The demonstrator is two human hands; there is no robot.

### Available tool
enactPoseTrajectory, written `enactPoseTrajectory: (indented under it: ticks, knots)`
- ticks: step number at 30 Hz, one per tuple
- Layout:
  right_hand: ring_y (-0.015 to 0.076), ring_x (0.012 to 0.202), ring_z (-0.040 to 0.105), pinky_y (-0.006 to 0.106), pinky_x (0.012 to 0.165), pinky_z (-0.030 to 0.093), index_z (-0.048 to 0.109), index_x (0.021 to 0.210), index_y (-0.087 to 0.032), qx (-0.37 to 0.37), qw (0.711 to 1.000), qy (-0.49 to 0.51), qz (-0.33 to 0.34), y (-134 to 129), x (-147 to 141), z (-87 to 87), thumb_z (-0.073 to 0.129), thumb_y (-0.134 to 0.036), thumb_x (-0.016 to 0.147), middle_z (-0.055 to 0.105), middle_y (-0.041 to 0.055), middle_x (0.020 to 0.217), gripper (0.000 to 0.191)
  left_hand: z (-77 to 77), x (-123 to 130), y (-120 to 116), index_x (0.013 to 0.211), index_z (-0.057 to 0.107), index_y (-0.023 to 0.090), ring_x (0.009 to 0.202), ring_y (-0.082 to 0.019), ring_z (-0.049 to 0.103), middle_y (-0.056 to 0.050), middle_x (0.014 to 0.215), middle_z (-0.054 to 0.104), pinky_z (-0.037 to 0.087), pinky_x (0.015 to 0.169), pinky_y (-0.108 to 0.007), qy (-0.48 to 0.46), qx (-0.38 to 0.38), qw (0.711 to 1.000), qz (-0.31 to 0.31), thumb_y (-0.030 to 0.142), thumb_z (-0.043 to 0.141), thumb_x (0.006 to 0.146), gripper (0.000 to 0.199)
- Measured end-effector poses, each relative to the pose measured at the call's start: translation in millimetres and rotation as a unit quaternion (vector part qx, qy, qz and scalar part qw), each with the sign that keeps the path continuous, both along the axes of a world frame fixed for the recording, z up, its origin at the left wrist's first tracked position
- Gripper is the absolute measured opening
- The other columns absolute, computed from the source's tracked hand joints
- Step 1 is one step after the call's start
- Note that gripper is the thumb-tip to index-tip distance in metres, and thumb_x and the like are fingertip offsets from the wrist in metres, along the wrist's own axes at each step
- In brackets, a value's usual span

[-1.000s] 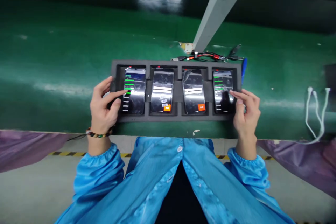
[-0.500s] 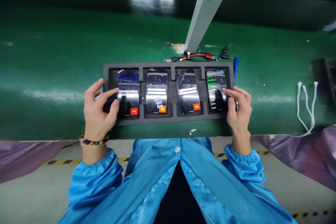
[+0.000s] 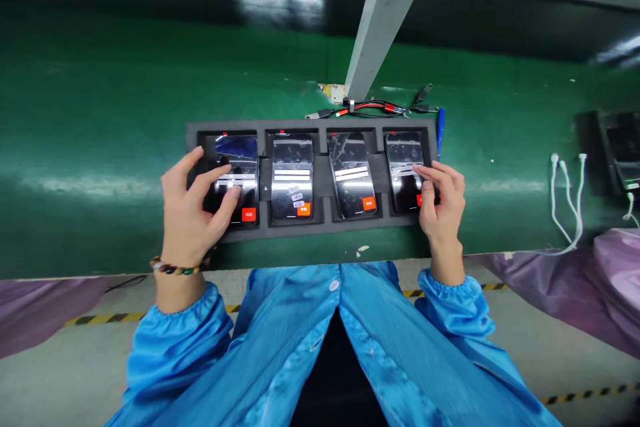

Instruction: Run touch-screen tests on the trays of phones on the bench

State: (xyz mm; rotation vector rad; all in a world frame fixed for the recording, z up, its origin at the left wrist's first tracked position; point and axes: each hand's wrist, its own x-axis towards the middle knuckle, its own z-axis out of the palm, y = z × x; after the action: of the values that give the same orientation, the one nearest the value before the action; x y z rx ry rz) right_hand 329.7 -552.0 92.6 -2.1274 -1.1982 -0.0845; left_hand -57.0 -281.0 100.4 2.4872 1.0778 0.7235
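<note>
Tray: dark foam, lying long side toward the person on the green bench, four slots, a phone in every one!
First phone: far left slot, screen up, orange-red block glowing at its lower right.
Left hand: fingers spread wide, thumb well clear of the index finger, both reaching over the first phone; whether the tips touch glass, I cannot tell.
Second phone: upright in its slot, pale bars across the screen, little stickers just beside the orange block.
Third phone: sitting crooked, top leaning left, same bars, same block.
Fourth phone: far right slot, its block partly covered by a thumb.
Right hand: loosely open, index finger out over the fourth phone, thumb apart below it; contact is too close to call.
Behind the tray: red and black cables in a tangle near the foot of a grey post, a blue tool just beside the right end.
Far right: a white cable, well apart.
</note>
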Motion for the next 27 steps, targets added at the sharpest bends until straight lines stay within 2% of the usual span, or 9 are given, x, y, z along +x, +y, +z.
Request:
enactPoseTrajectory:
  ticks: [6, 10, 14, 17, 20, 21, 23, 25, 27]
  knots:
    - [0.0315, 0.144, 0.061, 0.062, 0.122, 0.046, 0.074, 0.135, -0.028, -0.054, 0.998, -0.007, 0.022, 14.2, -16.0, 6.0, 0.047, -0.031, 0.111, 0.074, 0.0127, 0.137, 0.037, -0.3, 0.5, -0.7, 0.137, 0.074, 0.025, 0.158, -0.038, 0.049, -0.014, 0.171, 0.051, 0.041, 0.131, -0.063, 0.005, -0.003, 1.000, -0.003, 0.044, 0.073, 0.102, 0.040]
    - [0.0308, 0.150, 0.057, 0.058, 0.123, 0.045, 0.070, 0.144, -0.029, -0.093, 0.987, 0.001, 0.129, 41.3, -44.1, 16.7, 0.048, -0.028, 0.110, 0.069, 0.0119, 0.148, 0.041, 0.7, 0.1, -1.9, 0.138, 0.074, 0.027, 0.158, -0.039, 0.049, -0.013, 0.171, 0.051, 0.040, 0.131, -0.063, -0.001, -0.003, 1.000, -0.004, 0.041, 0.075, 0.101, 0.040]
    - [0.0308, 0.152, 0.055, 0.058, 0.124, 0.041, 0.067, 0.145, -0.030, -0.109, 0.976, -0.009, 0.188, 73.0, -72.2, 24.5, 0.046, -0.024, 0.109, 0.073, 0.0102, 0.146, 0.042, 1.4, -0.7, -4.0, 0.139, 0.072, 0.037, 0.159, -0.036, 0.047, -0.005, 0.173, 0.049, 0.038, 0.134, -0.062, -0.002, -0.024, 1.000, 0.005, 0.040, 0.075, 0.099, 0.040]
    - [0.0295, 0.156, 0.052, 0.056, 0.128, 0.038, 0.064, 0.149, -0.026, -0.118, 0.961, -0.006, 0.250, 98.5, -99.9, 25.5, 0.046, -0.023, 0.109, 0.075, 0.0109, 0.145, 0.044, 0.6, -1.3, -5.3, 0.139, 0.073, 0.037, 0.159, -0.037, 0.047, -0.005, 0.173, 0.049, 0.038, 0.135, -0.063, 0.003, -0.025, 1.000, 0.007, 0.039, 0.074, 0.099, 0.040]
    - [0.0274, 0.160, 0.047, 0.055, 0.133, 0.031, 0.062, 0.151, -0.026, -0.124, 0.943, 0.001, 0.310, 115.4, -120.1, 25.6, 0.044, -0.021, 0.110, 0.080, 0.0077, 0.135, 0.045, -0.5, -2.0, -6.0, 0.139, 0.074, 0.034, 0.158, -0.038, 0.048, -0.008, 0.172, 0.050, 0.038, 0.134, -0.064, -0.005, -0.019, 1.000, 0.004, 0.038, 0.075, 0.099, 0.040]
    - [0.0270, 0.160, 0.048, 0.056, 0.133, 0.031, 0.062, 0.151, -0.027, -0.118, 0.943, 0.004, 0.312, 116.7, -120.5, 26.3, 0.044, -0.021, 0.111, 0.081, 0.0070, 0.134, 0.045, -0.9, -2.3, -6.0, 0.138, 0.074, 0.034, 0.158, -0.039, 0.048, -0.008, 0.172, 0.050, 0.037, 0.134, -0.064, -0.009, -0.020, 1.000, 0.005, 0.037, 0.075, 0.099, 0.040]
    - [0.0276, 0.157, 0.051, 0.056, 0.131, 0.034, 0.063, 0.150, -0.028, -0.096, 0.958, 0.012, 0.272, 111.7, -108.7, 28.6, 0.045, -0.024, 0.111, 0.077, 0.0080, 0.141, 0.043, -1.8, -2.6, -5.7, 0.136, 0.076, 0.034, 0.158, -0.039, 0.048, -0.007, 0.172, 0.049, 0.036, 0.134, -0.064, -0.013, -0.023, 1.000, 0.005, 0.037, 0.074, 0.099, 0.038]
    - [0.0294, 0.153, 0.055, 0.057, 0.127, 0.038, 0.066, 0.146, -0.028, -0.066, 0.979, 0.020, 0.192, 98.1, -82.3, 30.9, 0.046, -0.029, 0.111, 0.072, 0.0103, 0.149, 0.041, -2.8, -2.9, -5.0, 0.132, 0.079, 0.033, 0.157, -0.040, 0.049, -0.007, 0.172, 0.050, 0.037, 0.134, -0.064, -0.004, -0.022, 1.000, 0.004, 0.037, 0.073, 0.100, 0.033]
    - [0.0317, 0.151, 0.057, 0.059, 0.126, 0.039, 0.068, 0.144, -0.028, -0.041, 0.993, 0.024, 0.109, 80.1, -49.3, 31.5, 0.046, -0.033, 0.111, 0.072, 0.0117, 0.148, 0.040, -3.2, -2.9, -4.6, 0.128, 0.081, 0.031, 0.155, -0.040, 0.050, -0.007, 0.171, 0.051, 0.038, 0.132, -0.065, 0.010, -0.020, 1.000, 0.004, 0.039, 0.072, 0.101, 0.030]
